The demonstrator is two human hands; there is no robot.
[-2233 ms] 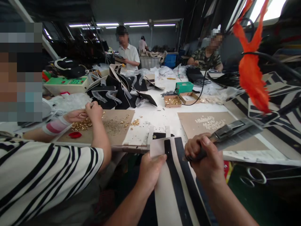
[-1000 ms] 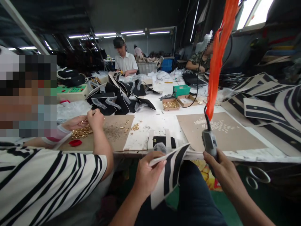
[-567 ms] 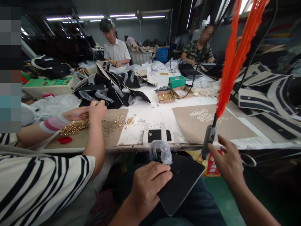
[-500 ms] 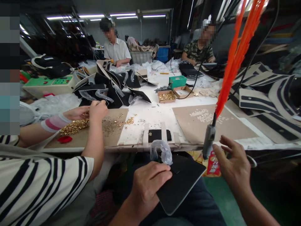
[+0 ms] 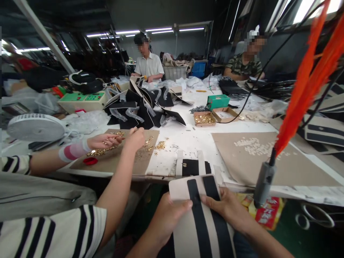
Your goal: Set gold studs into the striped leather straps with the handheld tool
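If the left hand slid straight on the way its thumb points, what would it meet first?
Likely the right hand, whose thumb lies just ahead on the same striped panel, though depth is unclear.

Panel [image 5: 200, 222] between hands [image 5: 170, 215]; behind, boxes [image 5: 205, 124] on table [image 5: 185, 138].

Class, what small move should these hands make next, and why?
Perhaps the right hand should press its thumb on the panel: the left hand grips the opposite edge, both thumbs lie on the striped front, and the tool hangs unheld.
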